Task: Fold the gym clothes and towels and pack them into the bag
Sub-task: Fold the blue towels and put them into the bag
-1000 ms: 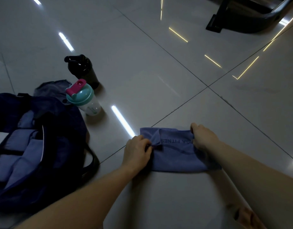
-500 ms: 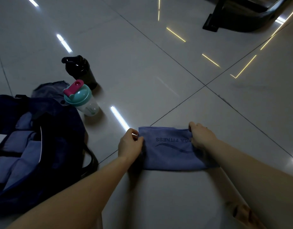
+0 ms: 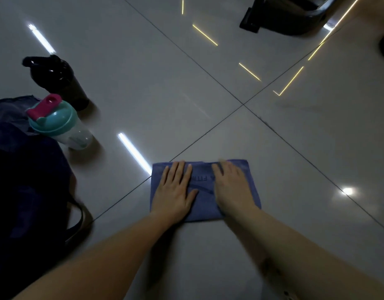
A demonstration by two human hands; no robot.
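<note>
The left hand (image 3: 176, 191) is laid flat, palm down, on the left half of the towel (image 3: 203, 187), with the fingers straight and slightly spread. The right hand (image 3: 232, 189) is pressed flat on the right half and is a little blurred at the fingertips. Neither grip is closed: the cloth is only pressed, not pinched or clasped.

The towel is folded into a small blue-violet rectangle and lies on the floor (image 3: 143, 83) straight ahead of the person, over a tile joint. Between the hands, part of a dark printed word and a curved stripe can be seen; the rest is covered. The fabric looks soft and matt, with fairly even edges.

Well to the left the bag (image 3: 24, 191) is seen, dark navy and slack, with a strap (image 3: 78, 217) looped onto the floor. Just beside its far edge a clear shaker (image 3: 63, 128) with a teal lid and pink cap is stood, and behind that a black bottle (image 3: 57, 81). Grey cloth (image 3: 9, 107) is bunched behind the bag. The floor is made of large glossy grey tiles, in which strip lights are mirrored. A dark frame (image 3: 284, 18) is cut off at the top right.
</note>
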